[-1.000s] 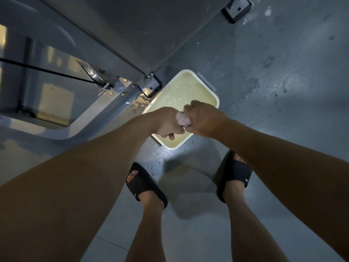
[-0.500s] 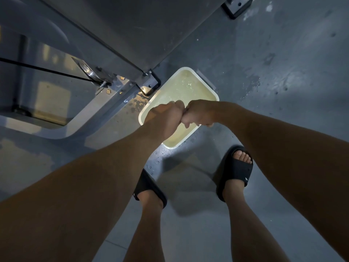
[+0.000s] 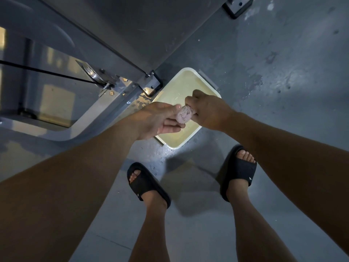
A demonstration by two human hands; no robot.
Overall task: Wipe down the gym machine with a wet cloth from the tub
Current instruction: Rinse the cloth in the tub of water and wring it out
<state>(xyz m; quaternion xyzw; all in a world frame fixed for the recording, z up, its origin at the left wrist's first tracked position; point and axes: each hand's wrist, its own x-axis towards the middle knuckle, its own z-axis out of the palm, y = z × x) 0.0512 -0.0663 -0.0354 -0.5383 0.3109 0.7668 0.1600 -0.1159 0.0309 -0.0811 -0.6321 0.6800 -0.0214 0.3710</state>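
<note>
Pinkish and rolled tight, the wet cloth (image 3: 184,115) is held over the near half of the white tub (image 3: 177,147) of yellowish water. The right hand (image 3: 209,110) grips it, fingers curled round one end. The left hand (image 3: 160,121) lies palm up, fingers straight under the other end, thumb by its top edge. The tub sits on the wet grey floor (image 3: 283,72), touching the black foot bracket (image 3: 153,84) of the gym machine (image 3: 105,118), whose cable (image 3: 47,72) runs to a pulley (image 3: 92,72). Both forearms hide part of the floor; two black sandals (image 3: 149,184) stand just beside the tub
</note>
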